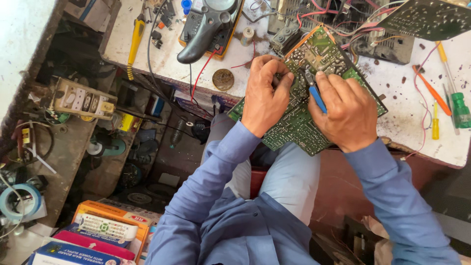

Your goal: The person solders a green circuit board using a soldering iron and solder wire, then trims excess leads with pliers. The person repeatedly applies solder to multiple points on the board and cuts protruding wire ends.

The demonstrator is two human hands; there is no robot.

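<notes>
A green circuit board [299, 125] lies tilted over the edge of the white workbench [402, 108], solder side up. My left hand [265, 93] rests on the board's left part, fingers curled and pinching at a spot near its middle. My right hand [346, 110] grips a blue-handled tool [316, 95], its metal tip touching the board next to my left fingers. Both arms wear blue sleeves.
On the bench lie a multimeter [208, 24] with red lead, a yellow-handled tool [135, 41], orange [431, 91], green [460, 110] and yellow [435, 125] screwdrivers, and another board [431, 17] with wires. Boxes [105, 233] and a tape roll [19, 201] sit lower left.
</notes>
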